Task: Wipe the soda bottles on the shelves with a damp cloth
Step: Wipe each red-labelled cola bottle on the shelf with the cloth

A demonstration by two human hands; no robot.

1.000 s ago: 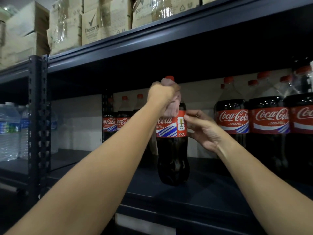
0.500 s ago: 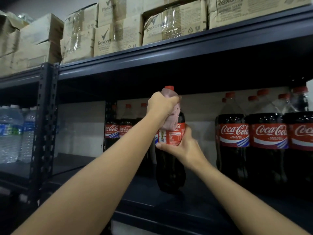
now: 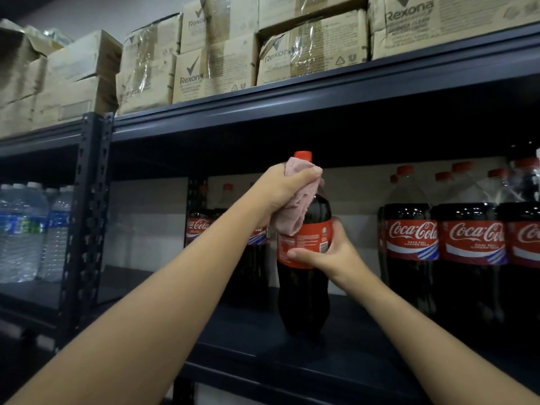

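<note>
Past the water bottles (image 3: 23, 232) at far left, we see our left hand (image 3: 280, 191) gripping a pink cloth (image 3: 295, 206) against the neck of the soda bottle (image 3: 304, 276) standing upright near the shelf (image 3: 365, 355) front, our right hand (image 3: 330, 252) wrapped round its red label, more cola bottles (image 3: 467, 258) beyond.

Stockroom racking with boxes and water

Brown cardboard boxes (image 3: 222, 62) printed "Rexona" are stacked in a row on the top shelf, several wrapped in clear plastic film; plainer boxes (image 3: 58, 80) sit further left on the same level. A dark perforated upright post (image 3: 87, 214) divides the racking. Left of it, clear water bottles (image 3: 27, 232) with white caps and blue-green labels stand packed together. A pale wall (image 3: 149, 226) shows behind the shelves.
</note>
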